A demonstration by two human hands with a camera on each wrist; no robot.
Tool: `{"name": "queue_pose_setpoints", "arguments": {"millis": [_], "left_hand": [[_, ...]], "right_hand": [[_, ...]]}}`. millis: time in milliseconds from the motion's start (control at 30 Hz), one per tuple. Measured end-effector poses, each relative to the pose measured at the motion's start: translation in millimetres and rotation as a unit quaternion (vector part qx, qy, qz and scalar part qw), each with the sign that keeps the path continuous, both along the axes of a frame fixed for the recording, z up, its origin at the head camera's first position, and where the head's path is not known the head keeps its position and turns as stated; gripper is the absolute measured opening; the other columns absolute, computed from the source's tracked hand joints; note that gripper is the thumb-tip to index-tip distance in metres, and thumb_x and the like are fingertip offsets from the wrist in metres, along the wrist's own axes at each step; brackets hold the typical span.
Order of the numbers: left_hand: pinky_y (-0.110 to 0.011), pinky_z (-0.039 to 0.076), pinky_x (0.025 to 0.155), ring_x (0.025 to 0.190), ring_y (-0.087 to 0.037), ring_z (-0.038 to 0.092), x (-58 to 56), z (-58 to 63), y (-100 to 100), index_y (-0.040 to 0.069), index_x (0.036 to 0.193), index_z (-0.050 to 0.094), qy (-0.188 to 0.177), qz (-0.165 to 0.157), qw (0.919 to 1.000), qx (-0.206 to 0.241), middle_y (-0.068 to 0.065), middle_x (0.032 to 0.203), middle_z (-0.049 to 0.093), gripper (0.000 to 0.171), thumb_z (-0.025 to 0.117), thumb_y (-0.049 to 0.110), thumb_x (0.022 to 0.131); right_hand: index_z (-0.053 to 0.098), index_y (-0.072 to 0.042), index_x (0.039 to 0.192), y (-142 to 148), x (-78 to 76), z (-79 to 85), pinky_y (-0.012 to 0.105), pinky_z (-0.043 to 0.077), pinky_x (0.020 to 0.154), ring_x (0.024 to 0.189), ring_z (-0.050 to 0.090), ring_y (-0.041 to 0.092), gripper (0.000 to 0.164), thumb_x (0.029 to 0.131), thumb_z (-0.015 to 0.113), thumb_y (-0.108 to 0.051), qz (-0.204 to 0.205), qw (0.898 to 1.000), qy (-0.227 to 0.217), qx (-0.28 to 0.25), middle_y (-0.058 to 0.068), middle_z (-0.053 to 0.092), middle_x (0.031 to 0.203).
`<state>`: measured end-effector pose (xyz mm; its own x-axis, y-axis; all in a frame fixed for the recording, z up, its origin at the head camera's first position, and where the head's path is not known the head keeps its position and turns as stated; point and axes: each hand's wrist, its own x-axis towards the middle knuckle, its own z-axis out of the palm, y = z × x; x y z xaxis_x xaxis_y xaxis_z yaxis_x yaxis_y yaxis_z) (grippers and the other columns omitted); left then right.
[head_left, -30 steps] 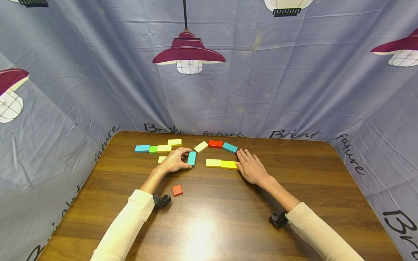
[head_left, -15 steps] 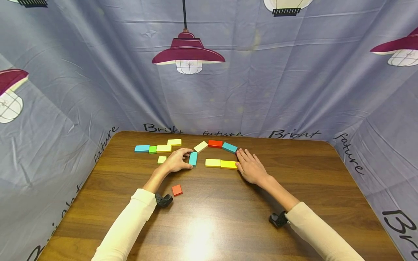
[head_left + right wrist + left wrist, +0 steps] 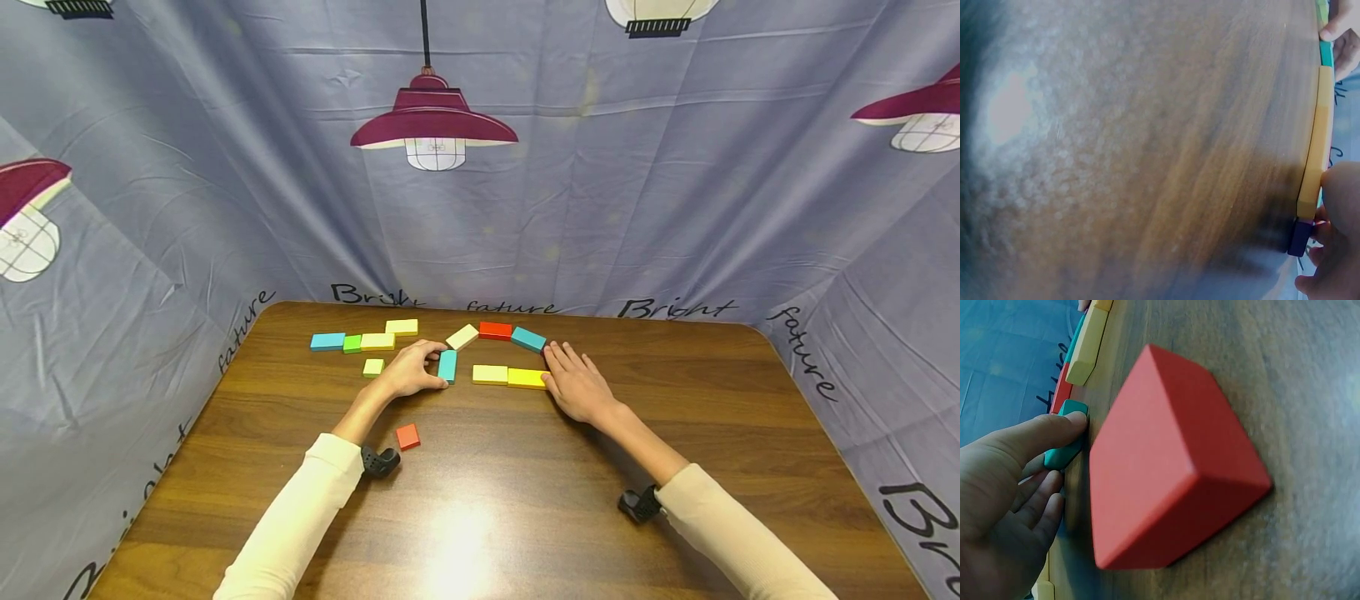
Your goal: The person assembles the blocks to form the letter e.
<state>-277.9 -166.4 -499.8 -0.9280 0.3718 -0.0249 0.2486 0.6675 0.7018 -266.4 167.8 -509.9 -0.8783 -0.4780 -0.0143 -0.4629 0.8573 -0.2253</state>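
Observation:
My left hand (image 3: 408, 369) holds a blue block (image 3: 447, 367) between thumb and fingers, at the left of an outline of blocks. In the left wrist view the thumb lies on this block (image 3: 1067, 450). My right hand (image 3: 577, 385) lies with fingers extended at the outline's right end, its thumb by a yellow block (image 3: 527, 378). A dark block (image 3: 1300, 237), mostly hidden from the head view, shows under its fingers in the right wrist view. A cream block (image 3: 462, 337), a red block (image 3: 496, 331) and another blue block (image 3: 528, 339) form the far side; a pale yellow block (image 3: 490, 375) lies nearer.
Left of the outline lie a blue block (image 3: 327, 342), a green block (image 3: 352, 343), two pale yellow blocks (image 3: 377, 342) and a small yellow-green block (image 3: 373, 367). A red square block (image 3: 408, 437) lies beside my left wrist. Fabric (image 3: 480, 233) hangs behind the wooden table (image 3: 525, 500).
My left hand has shifted slightly right with the blue block, bringing it closer to the pale yellow block. The right hand has stayed in place.

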Motion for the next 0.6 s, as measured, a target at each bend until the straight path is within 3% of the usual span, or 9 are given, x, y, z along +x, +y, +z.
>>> {"name": "queue_pose_setpoints", "arguments": {"millis": [600], "left_hand": [[-0.04, 0.046, 0.101, 0.119, -0.031, 0.057, 1.0, -1.8, 4.9, -0.003, 0.135, 0.055, 0.005, 0.008, 0.9996, -0.025, -0.018, 0.128, 0.057, 0.067, 0.086, 0.014, 0.078]], "right_hand": [[0.032, 0.005, 0.153, -0.2, 1.6, 3.0, 0.06, 0.02, 0.114, 0.146, 0.023, 0.039, 0.056, 0.108, 0.041, -0.028, 0.003, 1.0, 0.006, 0.002, 0.022, 0.029, 0.158]]}}
